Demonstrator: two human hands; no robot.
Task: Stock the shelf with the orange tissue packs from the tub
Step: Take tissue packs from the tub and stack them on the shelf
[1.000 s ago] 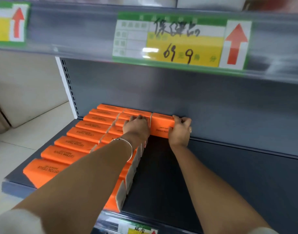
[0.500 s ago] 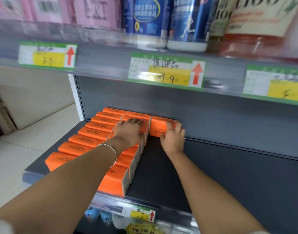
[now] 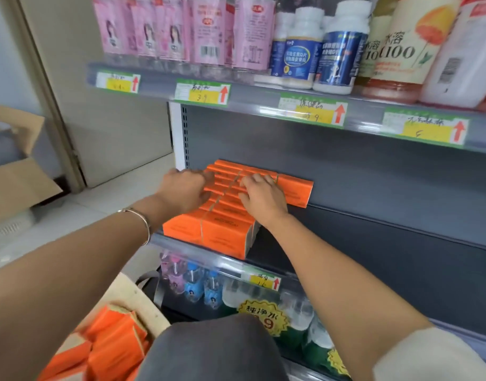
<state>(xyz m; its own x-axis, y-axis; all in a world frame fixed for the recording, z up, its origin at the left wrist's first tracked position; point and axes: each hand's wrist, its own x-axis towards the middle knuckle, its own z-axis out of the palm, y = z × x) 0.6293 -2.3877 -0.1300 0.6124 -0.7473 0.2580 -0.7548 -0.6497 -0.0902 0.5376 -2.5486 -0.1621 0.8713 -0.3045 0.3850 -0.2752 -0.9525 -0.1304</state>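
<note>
Orange tissue packs [image 3: 222, 226] stand in two tight rows at the left end of the dark grey shelf [image 3: 373, 257]. One more orange pack [image 3: 295, 192] stands alone against the back wall, just right of the rows. My left hand [image 3: 184, 192] hovers over the left row, fingers loosely bent and blurred, holding nothing. My right hand [image 3: 261, 196] rests on top of the right row with its fingers spread. A beige tub [image 3: 131, 295] at the bottom left holds several loose orange packs [image 3: 109, 342].
The shelf above carries pink packets [image 3: 208, 31], blue-labelled bottles [image 3: 318, 50] and price tags [image 3: 313, 111]. Water bottles [image 3: 203, 287] fill the shelf below. A cardboard box [image 3: 13, 171] stands on the floor at left. My grey-clad knee [image 3: 214, 350] is at the bottom centre.
My view has pulled back from the shelf. Both hands have drawn back from the rear packs; the right hand has left the lone back pack and now lies on the right row.
</note>
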